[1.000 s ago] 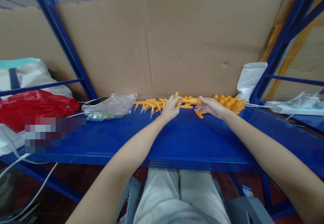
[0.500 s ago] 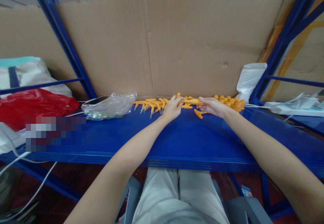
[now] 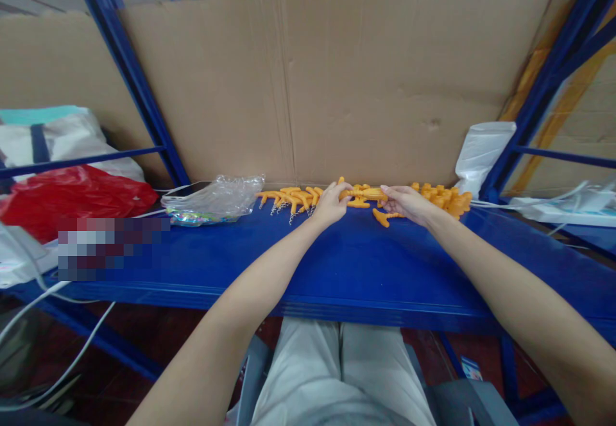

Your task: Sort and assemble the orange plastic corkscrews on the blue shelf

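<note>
Presently, at the back of the blue shelf (image 3: 337,265), left hand (image 3: 330,204) and right hand (image 3: 407,203) each pinch 1 end of an orange plastic piece (image 3: 366,192), fingers closed. Judgement: level grips close to the ends would serve best.

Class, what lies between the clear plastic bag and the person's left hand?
Head view: a pile of orange pieces with metal chains lies between the plastic bag and the left hand, which pinches a single orange piece with the right hand.
</note>
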`<action>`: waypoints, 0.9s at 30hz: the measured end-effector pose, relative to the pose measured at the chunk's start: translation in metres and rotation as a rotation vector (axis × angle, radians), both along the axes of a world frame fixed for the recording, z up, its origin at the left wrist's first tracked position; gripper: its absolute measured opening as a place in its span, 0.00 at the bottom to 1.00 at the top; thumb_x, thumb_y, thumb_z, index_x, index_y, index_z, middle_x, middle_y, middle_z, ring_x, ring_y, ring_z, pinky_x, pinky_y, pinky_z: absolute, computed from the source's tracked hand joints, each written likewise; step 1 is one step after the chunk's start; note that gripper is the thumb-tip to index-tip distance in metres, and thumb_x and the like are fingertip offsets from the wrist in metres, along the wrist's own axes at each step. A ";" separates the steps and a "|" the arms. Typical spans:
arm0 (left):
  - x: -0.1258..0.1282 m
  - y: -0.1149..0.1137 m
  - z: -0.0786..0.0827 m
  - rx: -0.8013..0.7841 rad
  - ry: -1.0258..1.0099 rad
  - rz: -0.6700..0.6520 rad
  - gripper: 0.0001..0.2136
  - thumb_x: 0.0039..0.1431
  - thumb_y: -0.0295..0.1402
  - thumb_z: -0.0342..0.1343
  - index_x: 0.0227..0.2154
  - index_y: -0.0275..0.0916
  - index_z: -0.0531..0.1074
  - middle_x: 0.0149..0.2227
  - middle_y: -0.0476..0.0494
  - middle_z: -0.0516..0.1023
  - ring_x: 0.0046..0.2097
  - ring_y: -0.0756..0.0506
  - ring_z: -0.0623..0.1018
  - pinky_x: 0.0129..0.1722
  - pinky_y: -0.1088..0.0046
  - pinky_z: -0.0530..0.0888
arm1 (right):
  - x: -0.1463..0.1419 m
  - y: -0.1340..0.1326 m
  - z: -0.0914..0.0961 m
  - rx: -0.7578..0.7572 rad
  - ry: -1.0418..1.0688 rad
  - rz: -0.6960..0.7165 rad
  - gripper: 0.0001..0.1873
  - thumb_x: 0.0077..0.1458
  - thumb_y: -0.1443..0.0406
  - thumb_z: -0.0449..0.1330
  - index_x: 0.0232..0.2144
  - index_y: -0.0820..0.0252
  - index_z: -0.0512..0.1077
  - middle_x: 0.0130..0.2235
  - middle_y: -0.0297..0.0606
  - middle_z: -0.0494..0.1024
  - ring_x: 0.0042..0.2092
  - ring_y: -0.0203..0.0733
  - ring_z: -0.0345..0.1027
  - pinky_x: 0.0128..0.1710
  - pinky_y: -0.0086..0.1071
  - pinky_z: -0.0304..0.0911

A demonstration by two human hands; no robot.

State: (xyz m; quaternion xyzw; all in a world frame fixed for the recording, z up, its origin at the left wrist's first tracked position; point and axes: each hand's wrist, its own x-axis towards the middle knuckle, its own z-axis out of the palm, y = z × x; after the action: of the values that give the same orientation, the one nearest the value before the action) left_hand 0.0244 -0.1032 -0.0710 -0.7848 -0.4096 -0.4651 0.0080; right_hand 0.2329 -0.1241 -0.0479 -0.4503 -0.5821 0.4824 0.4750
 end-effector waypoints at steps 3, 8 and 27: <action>0.000 0.005 0.000 -0.040 -0.026 -0.017 0.08 0.54 0.22 0.56 0.36 0.38 0.73 0.36 0.45 0.76 0.41 0.45 0.76 0.46 0.65 0.72 | 0.000 0.003 -0.003 0.022 -0.016 -0.013 0.15 0.59 0.58 0.60 0.25 0.61 0.69 0.23 0.35 0.69 0.23 0.31 0.60 0.23 0.26 0.60; 0.000 0.005 0.000 -0.092 -0.031 -0.038 0.08 0.54 0.22 0.56 0.35 0.38 0.72 0.36 0.44 0.76 0.40 0.45 0.77 0.45 0.65 0.73 | 0.000 0.004 -0.004 0.043 -0.020 0.019 0.14 0.58 0.59 0.60 0.25 0.61 0.68 0.23 0.35 0.69 0.22 0.31 0.59 0.22 0.25 0.59; -0.005 -0.021 0.002 0.120 0.308 -0.004 0.12 0.63 0.26 0.46 0.45 0.40 0.71 0.41 0.42 0.70 0.40 0.46 0.75 0.40 0.70 0.72 | 0.011 -0.003 -0.003 0.459 -0.617 0.108 0.22 0.40 0.48 0.66 0.29 0.61 0.76 0.29 0.36 0.76 0.31 0.39 0.67 0.31 0.31 0.60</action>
State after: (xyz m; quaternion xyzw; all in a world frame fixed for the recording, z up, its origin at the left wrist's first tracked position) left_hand 0.0196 -0.1247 -0.0688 -0.8457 -0.3732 -0.3632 0.1166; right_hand 0.2442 -0.1275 -0.0513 -0.4249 -0.8134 0.2060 0.3398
